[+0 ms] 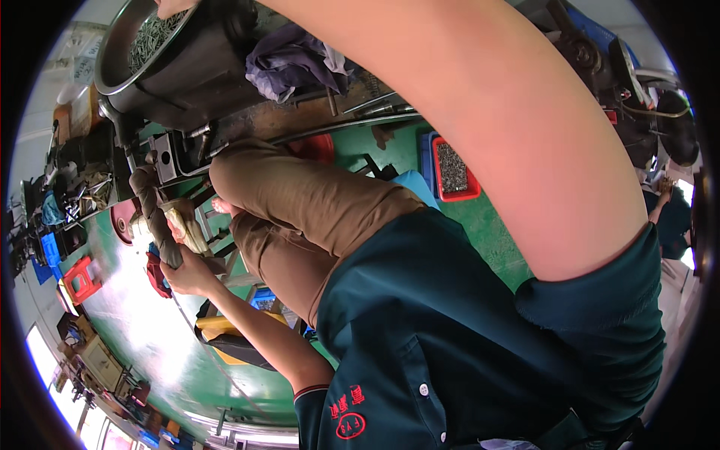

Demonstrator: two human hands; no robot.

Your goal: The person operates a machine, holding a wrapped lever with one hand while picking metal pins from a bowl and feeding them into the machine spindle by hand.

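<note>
My left hand (pixel 189 273) is closed around the lower end of a long lever (pixel 155 217) wrapped in grey, twisted material. The lever runs up to a dark machine part beside the bench. My right hand (pixel 174 6) is at the top edge, by the rim of a round metal pan (pixel 100 71); most of it is cut off, so its fingers cannot be read. Many thin grey metal pins (pixel 154 41) fill the pan. A dark, bulky machine housing (pixel 199 82) stands next to it.
A crumpled purple-grey cloth (pixel 289 64) lies on the bench. A red tray (pixel 459 198) of small metal parts sits on the green floor (pixel 499 240). A red stool (pixel 79 280) stands at the left. Another person (pixel 666 217) is at the far right.
</note>
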